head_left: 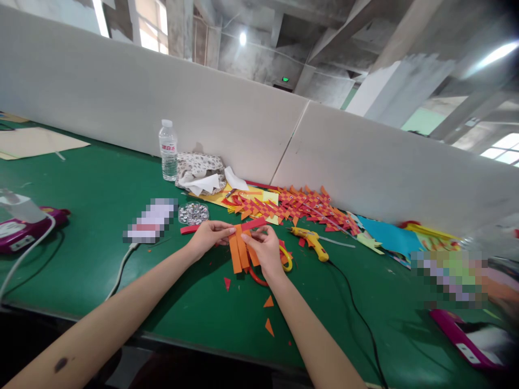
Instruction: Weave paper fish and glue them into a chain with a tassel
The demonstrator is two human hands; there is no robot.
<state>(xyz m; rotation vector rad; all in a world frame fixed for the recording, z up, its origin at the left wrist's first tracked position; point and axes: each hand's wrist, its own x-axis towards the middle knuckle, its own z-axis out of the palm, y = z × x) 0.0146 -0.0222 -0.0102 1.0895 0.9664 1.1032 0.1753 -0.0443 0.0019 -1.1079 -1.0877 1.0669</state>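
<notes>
Paper strips (235, 258) look light, flexible and easily creased, best held by their edges; left hand (211, 237) and right hand (265, 249) each pinch them, nearly closed

Through my remote view, the left hand (207, 237) and the right hand (267, 251) are bare, with slim fingers. Behind them I see a bare, slender left forearm (130, 308) and a matching right forearm (312, 324). Well back from the left hand, that forearm bears a dark oval mark (60, 364), with a tiny dark speck (73, 358) beside it, handward. Fingernails are too small for me to make out.
</notes>
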